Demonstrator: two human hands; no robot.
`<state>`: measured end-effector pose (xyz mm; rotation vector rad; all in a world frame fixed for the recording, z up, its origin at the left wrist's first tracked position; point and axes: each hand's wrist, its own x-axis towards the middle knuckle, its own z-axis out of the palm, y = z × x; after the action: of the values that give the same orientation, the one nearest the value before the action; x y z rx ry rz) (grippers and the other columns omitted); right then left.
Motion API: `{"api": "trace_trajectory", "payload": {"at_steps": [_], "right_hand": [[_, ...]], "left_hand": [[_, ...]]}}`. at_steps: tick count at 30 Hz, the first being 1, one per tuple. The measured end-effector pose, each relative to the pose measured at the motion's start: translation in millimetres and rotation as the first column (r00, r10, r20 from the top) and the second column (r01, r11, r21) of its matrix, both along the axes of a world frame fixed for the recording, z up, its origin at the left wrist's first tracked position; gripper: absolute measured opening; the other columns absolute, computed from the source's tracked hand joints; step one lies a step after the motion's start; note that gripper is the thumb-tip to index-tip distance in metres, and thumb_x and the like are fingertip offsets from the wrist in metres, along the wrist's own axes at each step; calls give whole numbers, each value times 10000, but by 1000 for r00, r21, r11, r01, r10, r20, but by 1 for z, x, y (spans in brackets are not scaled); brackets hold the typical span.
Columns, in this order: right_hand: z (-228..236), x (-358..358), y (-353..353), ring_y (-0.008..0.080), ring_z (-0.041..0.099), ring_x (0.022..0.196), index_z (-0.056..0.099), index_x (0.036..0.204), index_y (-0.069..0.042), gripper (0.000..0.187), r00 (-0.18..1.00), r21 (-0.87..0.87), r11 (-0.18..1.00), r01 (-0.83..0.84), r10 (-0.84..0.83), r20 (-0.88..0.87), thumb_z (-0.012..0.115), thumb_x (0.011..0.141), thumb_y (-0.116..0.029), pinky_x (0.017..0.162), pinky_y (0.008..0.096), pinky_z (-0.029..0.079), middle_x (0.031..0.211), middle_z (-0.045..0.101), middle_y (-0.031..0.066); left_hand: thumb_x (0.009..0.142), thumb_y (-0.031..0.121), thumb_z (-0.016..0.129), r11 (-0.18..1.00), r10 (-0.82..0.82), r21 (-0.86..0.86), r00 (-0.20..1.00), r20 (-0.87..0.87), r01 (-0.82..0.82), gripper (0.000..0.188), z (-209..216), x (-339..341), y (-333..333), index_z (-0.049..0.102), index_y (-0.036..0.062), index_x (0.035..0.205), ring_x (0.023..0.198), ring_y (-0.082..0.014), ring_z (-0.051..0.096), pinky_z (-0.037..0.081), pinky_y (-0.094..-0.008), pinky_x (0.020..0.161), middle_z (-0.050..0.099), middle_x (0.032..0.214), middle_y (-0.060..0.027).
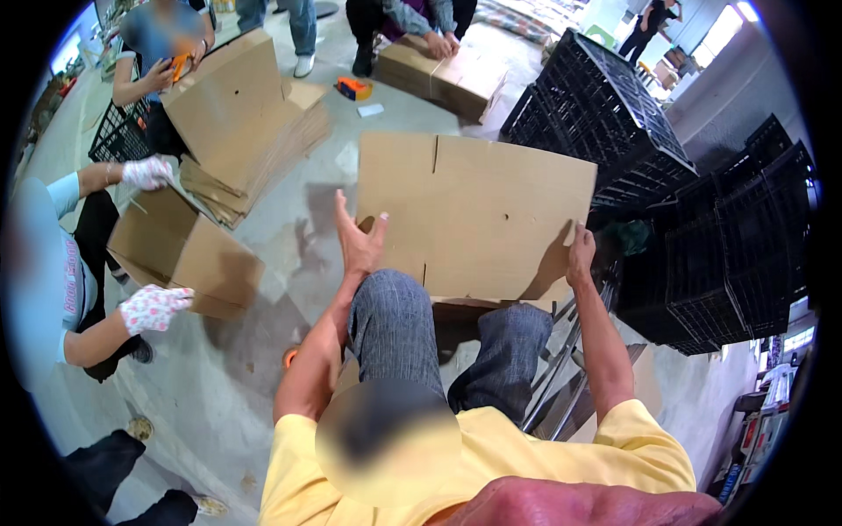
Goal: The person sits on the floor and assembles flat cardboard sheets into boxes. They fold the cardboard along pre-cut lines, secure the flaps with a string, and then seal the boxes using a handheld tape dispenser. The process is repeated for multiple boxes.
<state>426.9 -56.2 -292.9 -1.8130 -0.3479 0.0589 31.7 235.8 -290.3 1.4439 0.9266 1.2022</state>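
A flat brown cardboard sheet (478, 223), with slits cut in its upper and lower edges and a small hole, stands tilted before my knees. It looks like a folded carton, with another layer of board showing under its lower edge. My right hand (581, 256) grips its right edge, fingers closed and partly hidden behind the board. At the left edge my left hand (360, 238) is spread, thumb apart from the fingers; the thumb overlaps the board's face. Whether that hand presses on the board I cannot tell.
Black plastic crates (605, 114) are stacked at the right. On the left, a person in patterned gloves (156, 309) handles an open carton (210, 263) beside a pile of flat cartons (254, 167). An orange tape dispenser (353, 88) lies on the floor. Another person's hands touch a carton bundle (438, 74).
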Motion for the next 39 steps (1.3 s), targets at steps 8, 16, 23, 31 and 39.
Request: {"api": "trace_trajectory", "payload": {"at_steps": [8,16,23,31,39], "right_hand": [[93,-56,-7,200,590,1191,614,1303,-82,572,976,665,735,-129,213,-46,428,1109,-588,1059,371,445,1215,671,38],[146,-85,-64,214,606,1201,668,1242,-95,589,788,627,676,-387,596,-156,435,1086,-613,1124,441,388,1247,700,45],[213,-86,-82,175,666,1103,686,1206,-46,513,502,146,597,-789,763,-406,397,1144,-465,1056,426,493,1133,719,49],[240,-89,-15,56,578,929,728,1204,23,472,282,-227,186,-956,793,-539,628,1077,-421,864,267,502,1010,688,-45],[236,-89,-20,80,562,880,718,1150,20,462,491,-454,319,-832,804,-336,539,1123,-405,820,310,521,967,694,-21]], "left_hand": [[995,319,733,982,-64,182,990,130,40,667,126,-12,1,453,-55,1471,1168,-260,600,471,-395,1035,609,1304,-192],[990,373,728,989,66,105,950,304,-102,608,142,1,25,518,-66,1354,1106,-262,593,477,-382,997,605,1228,-172],[1000,361,669,996,60,44,962,267,-75,626,128,-4,43,465,-70,1406,1179,-260,543,440,-397,1045,549,1279,-170],[998,360,672,998,4,-65,922,388,23,790,125,-6,41,322,-55,1572,1326,-279,482,383,-387,1136,475,1443,-191],[1013,375,676,991,-136,36,953,270,131,942,116,-17,34,114,14,1677,1472,-272,360,263,-411,1242,317,1641,-172]]}}
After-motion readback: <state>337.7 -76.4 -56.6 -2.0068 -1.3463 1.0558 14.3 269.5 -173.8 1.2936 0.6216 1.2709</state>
